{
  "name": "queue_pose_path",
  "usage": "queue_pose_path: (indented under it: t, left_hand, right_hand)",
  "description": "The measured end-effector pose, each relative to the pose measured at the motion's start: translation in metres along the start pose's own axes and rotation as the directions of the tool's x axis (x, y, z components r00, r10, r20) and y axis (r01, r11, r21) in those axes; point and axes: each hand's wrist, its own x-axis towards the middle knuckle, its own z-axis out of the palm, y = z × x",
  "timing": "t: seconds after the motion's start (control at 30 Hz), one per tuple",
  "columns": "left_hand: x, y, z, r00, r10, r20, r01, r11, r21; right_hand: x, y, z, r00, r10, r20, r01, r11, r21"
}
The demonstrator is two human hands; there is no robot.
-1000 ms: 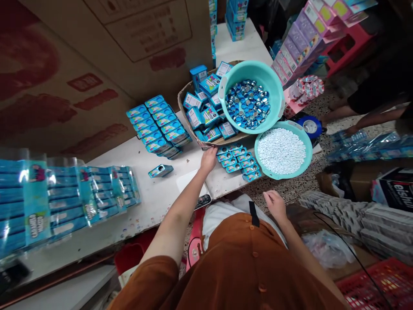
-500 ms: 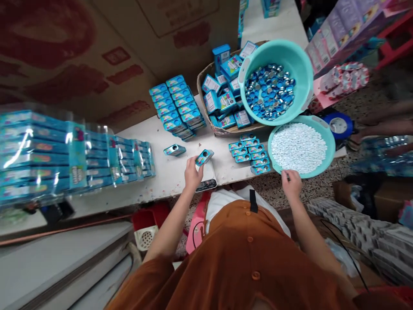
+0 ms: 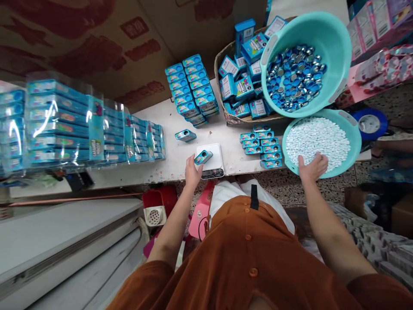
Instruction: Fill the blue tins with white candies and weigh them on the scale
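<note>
My left hand (image 3: pixel 192 173) has its fingers at the near end of a small blue tin (image 3: pixel 203 157) with a dark round hole in its top, gripping it. The tin is tilted over a white digital scale (image 3: pixel 217 158); whether it touches the pan I cannot tell. My right hand (image 3: pixel 312 168) is open, fingers spread, at the near side of a turquoise basin (image 3: pixel 354 150) of small white candies (image 3: pixel 319 140). Its fingertips reach over the candies. Another blue tin with a hole (image 3: pixel 186 135) stands left of the scale.
Stacked blue tins (image 3: pixel 192 88) stand behind the scale, and a smaller group (image 3: pixel 262 146) at its right. A carton (image 3: pixel 222 64) holds more tins. A larger turquoise basin (image 3: pixel 340 43) contains round blue-and-silver caps (image 3: pixel 295 79). Plastic-wrapped packs (image 3: pixel 64 125) line the left.
My right hand has opened from a pinch and moved over the candies. The left hand keeps the tin near the scale, now more visible. The view has shifted.
</note>
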Motion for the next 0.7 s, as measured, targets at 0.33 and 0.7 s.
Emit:
queue_pose_path:
  t: [0.33, 0.7]
  left_hand:
    - [-0.052, -0.013, -0.01, 0.996, -0.059, -0.068, 0.064, 0.995, 0.081]
    - [-0.076, -0.003, -0.011, 0.992, -0.087, -0.089, 0.093, 0.994, 0.061]
  right_hand:
    - [0.02, 0.004, 0.003, 0.976, -0.099, 0.194, 0.103, 0.995, -0.006]
    - [0.04, 0.007, 0.002, 0.987, 0.043, 0.155, -0.055, 0.996, 0.077]
